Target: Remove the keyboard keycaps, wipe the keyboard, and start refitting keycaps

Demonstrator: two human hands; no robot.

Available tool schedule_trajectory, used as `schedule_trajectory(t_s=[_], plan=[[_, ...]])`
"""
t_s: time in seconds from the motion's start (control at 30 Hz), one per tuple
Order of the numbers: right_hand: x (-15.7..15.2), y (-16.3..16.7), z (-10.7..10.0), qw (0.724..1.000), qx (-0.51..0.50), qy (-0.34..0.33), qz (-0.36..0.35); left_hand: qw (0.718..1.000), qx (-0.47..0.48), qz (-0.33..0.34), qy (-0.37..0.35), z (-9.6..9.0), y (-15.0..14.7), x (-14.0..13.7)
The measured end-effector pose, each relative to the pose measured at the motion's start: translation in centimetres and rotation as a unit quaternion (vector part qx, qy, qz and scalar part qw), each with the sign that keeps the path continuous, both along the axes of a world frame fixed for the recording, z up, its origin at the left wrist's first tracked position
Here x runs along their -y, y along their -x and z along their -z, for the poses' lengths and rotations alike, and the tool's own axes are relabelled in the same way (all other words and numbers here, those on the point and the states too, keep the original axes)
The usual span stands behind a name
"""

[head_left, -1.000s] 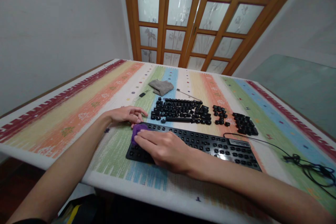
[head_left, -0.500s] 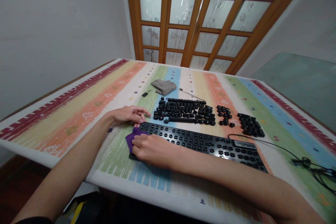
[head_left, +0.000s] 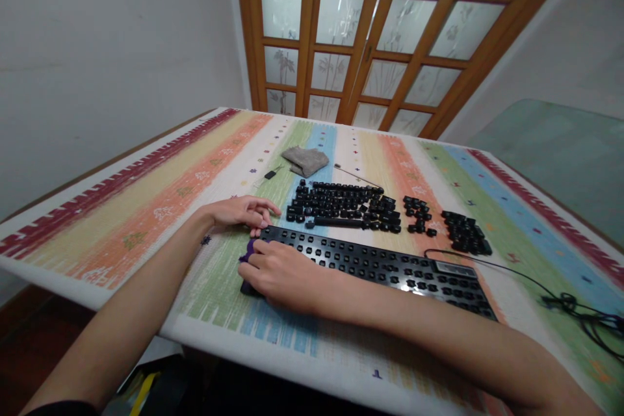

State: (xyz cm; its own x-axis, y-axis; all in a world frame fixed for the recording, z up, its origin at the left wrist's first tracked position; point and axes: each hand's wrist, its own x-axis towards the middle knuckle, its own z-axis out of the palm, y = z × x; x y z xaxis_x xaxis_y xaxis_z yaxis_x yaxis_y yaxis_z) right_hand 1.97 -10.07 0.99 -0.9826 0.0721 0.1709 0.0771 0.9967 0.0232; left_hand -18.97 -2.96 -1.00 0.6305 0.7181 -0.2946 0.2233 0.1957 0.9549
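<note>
Now the purple cloth (head_left: 249,248) sits bunched under my right hand (head_left: 287,278), where half a second ago a flap of it spread out past the keyboard's left edge. My right fingers are drawn together on it, pressing at the left end of the stripped keyboard (head_left: 361,261), so I judge the wiping is on that edge. My left hand (head_left: 242,211) has stayed by the keyboard's far left corner, fingers half bent; I cannot tell whether they pinch it.

The keyboard lies near me on a striped tablecloth (head_left: 209,302). Loose black keycaps (head_left: 341,198) lie in groups just beyond it, with a grey cloth (head_left: 307,160) farther off and a tangled cable (head_left: 568,302) to the right. Wood-framed glass doors (head_left: 368,52) stand past the table's far edge.
</note>
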Motion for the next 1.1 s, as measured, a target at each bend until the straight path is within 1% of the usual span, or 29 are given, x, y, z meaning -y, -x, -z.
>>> schedule_trajectory(t_s=[0.07, 0.17, 0.23, 0.27, 0.33, 0.43, 0.47, 0.53, 0.6, 0.7, 0.83, 0.9, 0.97, 1.03, 1.1], plan=[[-0.2, 0.1, -0.2, 0.998, -0.003, 0.051, 0.040, 1.000, -0.001, 0.000, -0.001, 0.0, 0.0, -0.1], [-0.7, 0.4, -0.4, 0.985, -0.034, 0.139, 0.099, 1.000, 0.001, 0.002, -0.003, 0.1, 0.1, -0.1], [-0.7, 0.4, -0.3, 0.976, -0.066, 0.172, 0.112, 1.000, 0.002, 0.004, -0.001, 0.1, 0.1, -0.2], [-0.7, 0.3, -0.2, 0.976, -0.075, 0.177, 0.104, 1.000, 0.001, 0.005, 0.001, 0.2, 0.1, -0.2], [-0.2, -0.1, 0.4, 0.982, -0.068, 0.165, 0.055, 1.000, 0.000, 0.007, 0.005, 0.2, 0.1, -0.2], [0.8, -1.0, 1.5, 0.994, -0.025, 0.097, -0.043, 1.000, -0.002, 0.005, 0.004, 0.1, 0.1, -0.2], [1.1, -1.2, 1.8, 0.996, -0.017, 0.068, -0.059, 1.000, -0.002, 0.003, 0.003, 0.1, 0.1, -0.2], [1.5, -1.5, 2.3, 0.998, -0.013, 0.019, -0.062, 1.000, -0.002, 0.000, 0.003, 0.1, 0.1, -0.1], [1.6, -1.5, 2.3, 0.998, -0.011, -0.004, -0.057, 1.000, -0.003, 0.000, 0.003, 0.0, 0.0, 0.0], [1.3, -1.2, 1.6, 0.998, 0.012, 0.002, -0.064, 1.000, -0.004, -0.007, 0.004, 0.0, 0.0, 0.1], [0.3, -0.8, -0.3, 0.993, 0.062, 0.056, -0.083, 1.000, -0.006, -0.010, 0.001, -0.1, 0.0, 0.1], [-0.5, -0.9, -1.1, 0.992, 0.074, 0.074, -0.067, 1.000, -0.010, -0.004, -0.001, -0.2, -0.1, 0.1], [-1.4, -1.2, -1.6, 0.996, 0.052, 0.076, -0.016, 1.000, -0.014, -0.002, 0.000, -0.2, 0.0, 0.0], [-2.5, -1.6, -1.8, 0.996, -0.022, 0.073, 0.038, 1.000, -0.018, -0.005, 0.004, -0.1, 0.0, 0.0], [-3.3, -1.9, -1.5, 0.986, -0.140, 0.066, 0.061, 1.000, -0.012, -0.016, 0.009, 0.3, 0.0, -0.1]])
